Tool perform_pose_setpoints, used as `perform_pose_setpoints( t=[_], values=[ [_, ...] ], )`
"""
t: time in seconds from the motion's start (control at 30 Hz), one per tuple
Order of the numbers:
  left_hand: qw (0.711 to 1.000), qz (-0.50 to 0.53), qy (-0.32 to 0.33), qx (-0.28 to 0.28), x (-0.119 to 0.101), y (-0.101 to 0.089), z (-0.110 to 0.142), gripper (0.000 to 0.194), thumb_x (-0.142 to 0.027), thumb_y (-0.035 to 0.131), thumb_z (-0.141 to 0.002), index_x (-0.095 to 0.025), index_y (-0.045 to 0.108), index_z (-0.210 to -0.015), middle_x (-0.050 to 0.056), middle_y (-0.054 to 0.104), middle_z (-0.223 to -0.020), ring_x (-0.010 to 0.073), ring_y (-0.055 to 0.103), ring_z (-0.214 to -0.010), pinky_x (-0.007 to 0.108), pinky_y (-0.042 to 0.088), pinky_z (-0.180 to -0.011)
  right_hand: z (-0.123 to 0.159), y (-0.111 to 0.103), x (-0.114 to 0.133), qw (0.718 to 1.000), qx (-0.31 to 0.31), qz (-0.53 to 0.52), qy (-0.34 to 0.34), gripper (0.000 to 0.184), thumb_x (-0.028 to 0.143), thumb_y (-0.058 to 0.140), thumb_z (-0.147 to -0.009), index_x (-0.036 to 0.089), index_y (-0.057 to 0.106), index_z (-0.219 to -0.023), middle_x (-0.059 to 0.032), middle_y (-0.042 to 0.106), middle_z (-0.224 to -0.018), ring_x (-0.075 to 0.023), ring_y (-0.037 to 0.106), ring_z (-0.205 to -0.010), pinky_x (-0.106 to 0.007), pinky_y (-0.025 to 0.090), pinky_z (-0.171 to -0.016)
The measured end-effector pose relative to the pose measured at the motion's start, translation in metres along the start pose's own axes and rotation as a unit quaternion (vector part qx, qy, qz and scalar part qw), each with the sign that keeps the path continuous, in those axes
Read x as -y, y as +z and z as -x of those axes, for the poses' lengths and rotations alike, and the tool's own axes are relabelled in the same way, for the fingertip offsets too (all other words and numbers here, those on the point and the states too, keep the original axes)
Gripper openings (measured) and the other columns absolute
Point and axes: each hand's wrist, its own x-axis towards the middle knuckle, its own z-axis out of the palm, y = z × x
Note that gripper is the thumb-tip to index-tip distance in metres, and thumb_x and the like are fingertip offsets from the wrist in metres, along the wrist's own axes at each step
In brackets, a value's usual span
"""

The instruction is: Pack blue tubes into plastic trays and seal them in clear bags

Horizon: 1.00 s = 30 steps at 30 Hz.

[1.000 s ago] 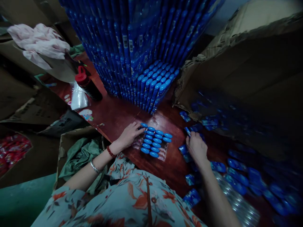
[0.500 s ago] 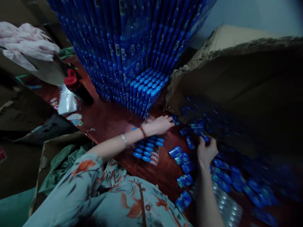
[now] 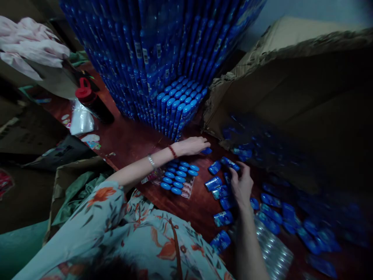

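My left hand (image 3: 194,146) reaches across the red-brown table with its fingers closed over a small blue case (image 3: 206,151). The thumb side is hidden. My right hand (image 3: 243,182) pinches another flat blue case (image 3: 230,163) between thumb and fingers, just above the table. Several more loose blue cases (image 3: 220,191) lie in a rough row beside it. Below my left forearm, blue cases stand upright in rows in a clear moulded tray (image 3: 188,189), their rounded tops showing. A few slots at the tray's right end hold no case.
Tall stacks of blue cases (image 3: 136,58) rise at the back. An opened cardboard box (image 3: 262,81) at right spills more cases. Clear empty trays (image 3: 274,249) lie near my right forearm. A red-capped bottle (image 3: 94,103) and plastic bags (image 3: 82,120) stand left.
My left hand has drawn back slightly left with a blue case under its fingers. My right hand has moved left from the pile by the box, carrying a blue case.
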Motion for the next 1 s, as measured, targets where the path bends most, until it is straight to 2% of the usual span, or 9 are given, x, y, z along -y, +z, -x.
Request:
perform_pose_setpoints(
  t=[0.07,0.17,0.23,0.33,0.47,0.57,0.67,0.83,1.0],
  values=[
    [0.994,0.074,-0.019,-0.077,-0.004,-0.014,0.049,0.027,-0.019,0.037,-0.094,-0.014,0.050,-0.118,0.010,0.058,-0.108,0.0170,0.059,-0.092,0.027,0.046,-0.079,0.013,-0.012,0.012,0.999,0.030,-0.028,0.015,0.042,0.049,0.053,-0.080,0.018,0.056,-0.108,-0.0072,0.066,-0.095,-0.0202,0.062,-0.084,-0.032,0.048,-0.075],
    [0.954,0.195,-0.105,-0.204,-0.015,-0.021,0.128,0.028,-0.025,0.042,-0.094,-0.018,0.046,-0.121,0.006,0.059,-0.107,0.0124,0.059,-0.093,0.023,0.047,-0.080,0.030,-0.019,0.030,0.986,0.151,-0.062,-0.038,0.034,0.048,0.060,-0.078,0.019,0.060,-0.096,-0.0030,0.066,-0.082,-0.0172,0.062,-0.072,-0.028,0.049,-0.067],
    [0.917,0.218,-0.185,-0.278,-0.022,-0.015,0.171,0.028,-0.027,0.051,-0.090,-0.018,0.049,-0.116,0.004,0.061,-0.103,0.0121,0.060,-0.089,0.021,0.048,-0.077,0.040,-0.014,0.041,0.973,0.193,-0.067,-0.104,0.026,0.042,0.060,-0.081,0.020,0.062,-0.093,-0.0023,0.066,-0.081,-0.0164,0.062,-0.071,-0.028,0.050,-0.068],
    [0.881,0.223,-0.258,-0.328,-0.029,0.005,0.211,0.020,-0.026,0.057,-0.086,-0.017,0.057,-0.104,0.004,0.062,-0.093,0.0132,0.061,-0.084,0.022,0.049,-0.074,0.053,0.003,0.054,0.959,0.183,-0.060,-0.206,0.017,0.030,0.055,-0.087,0.019,0.061,-0.099,-0.0043,0.066,-0.088,-0.0168,0.063,-0.080,-0.028,0.049,-0.074],
    [0.870,0.203,-0.265,-0.364,-0.034,0.032,0.219,0.015,-0.022,0.055,-0.087,-0.018,0.062,-0.099,0.006,0.059,-0.095,0.0142,0.060,-0.088,0.025,0.050,-0.076,0.061,0.020,0.064,0.926,0.188,0.074,-0.318,0.022,0.019,0.043,-0.091,0.016,0.058,-0.107,-0.0073,0.062,-0.088,-0.0172,0.059,-0.080,-0.027,0.047,-0.071],
    [0.872,0.185,-0.251,-0.377,-0.035,0.045,0.210,0.021,-0.018,0.048,-0.090,-0.020,0.061,-0.107,0.006,0.056,-0.099,0.0137,0.058,-0.090,0.025,0.051,-0.075,0.057,0.019,0.073,0.883,0.198,0.195,-0.379,0.021,0.014,0.042,-0.090,0.015,0.060,-0.099,-0.0054,0.059,-0.078,-0.0164,0.055,-0.071,-0.027,0.042,-0.066],
    [0.886,0.163,-0.221,-0.374,-0.035,0.055,0.203,0.027,-0.015,0.045,-0.090,-0.019,0.054,-0.115,0.008,0.058,-0.100,0.0152,0.057,-0.093,0.029,0.051,-0.079,0.049,0.015,0.085,0.839,0.235,0.254,-0.421,0.025,0.005,0.040,-0.086,0.016,0.060,-0.096,-0.0057,0.060,-0.081,-0.0165,0.054,-0.072,-0.028,0.038,-0.067],
    [0.921,0.153,-0.183,-0.307,-0.033,0.060,0.201,0.026,-0.014,0.042,-0.091,-0.018,0.051,-0.115,0.009,0.060,-0.103,0.0164,0.056,-0.097,0.032,0.049,-0.084,0.039,0.015,0.107,0.782,0.318,0.312,-0.436,0.027,0.000,0.041,-0.079,0.018,0.058,-0.092,-0.0068,0.062,-0.084,-0.0197,0.056,-0.076,-0.032,0.036,-0.069],
    [0.952,0.116,-0.177,-0.222,-0.033,0.053,0.202,0.026,-0.012,0.039,-0.091,-0.017,0.054,-0.112,0.010,0.060,-0.103,0.0172,0.054,-0.093,0.031,0.048,-0.078,0.036,0.021,0.128,0.753,0.372,0.326,-0.434,0.024,0.002,0.043,-0.079,0.016,0.059,-0.089,-0.0082,0.062,-0.081,-0.0217,0.057,-0.073,-0.033,0.038,-0.069]
  ],
)
